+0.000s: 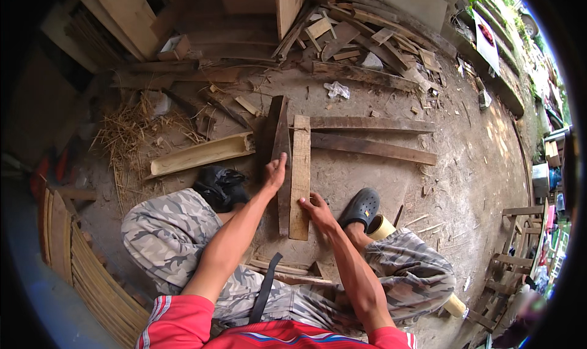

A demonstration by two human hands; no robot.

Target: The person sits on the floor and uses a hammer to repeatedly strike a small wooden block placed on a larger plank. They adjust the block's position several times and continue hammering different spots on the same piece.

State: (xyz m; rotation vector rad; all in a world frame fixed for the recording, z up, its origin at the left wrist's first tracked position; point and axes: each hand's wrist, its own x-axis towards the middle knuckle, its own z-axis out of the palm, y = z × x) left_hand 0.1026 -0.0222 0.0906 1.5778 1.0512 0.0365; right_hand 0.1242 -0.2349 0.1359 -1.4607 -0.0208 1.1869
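Ground [468,178]: bare earth, strewn with chips; scrap-wood pile [382,40] at the far side, heap of shavings [131,129] at left.

Item, light plank [301,172]: lies between the person's legs, long axis running away from the body, almost straight; near end toward the lap, far end toward the scrap-wood pile.

Item, dark beam [280,132]: just left of the light plank, nearly parallel, far end reaching farther and leaning slightly left.

Items, two dark boards [373,124] [379,149]: set crosswise, long axes pointing right from the light plank's far half.

Left hand [275,173]: fingers curled over the dark beam; underside hidden, grip cannot be told.

Right hand [316,207]: thumb on the light plank near its right edge, fingers bent; whether it pinches cannot be told.

Also: split bamboo length [205,155], left, slanting; grey clog [361,207], right; black strap [266,288] over the lap.
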